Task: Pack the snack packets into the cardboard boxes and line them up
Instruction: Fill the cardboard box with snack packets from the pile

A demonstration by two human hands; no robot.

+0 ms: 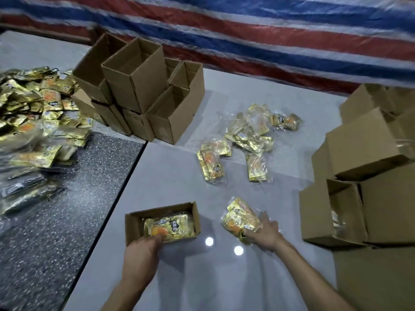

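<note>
A small open cardboard box (134, 223) lies on the grey table in front of me with gold snack packets (168, 227) inside. My left hand (140, 250) is at the box's near edge, fingertips on the packets in it. To the right, my right hand (266, 233) rests with spread fingers on a clear-wrapped bundle of gold packets (239, 217). More wrapped bundles (251, 140) lie scattered in the middle of the table.
A stack of empty open boxes (139, 86) stands at the back centre-left. A big heap of gold packets (38, 115) covers the left side, partly on a dark speckled surface (56, 221). Larger cardboard boxes (363, 187) are piled at the right. A striped tarp hangs behind.
</note>
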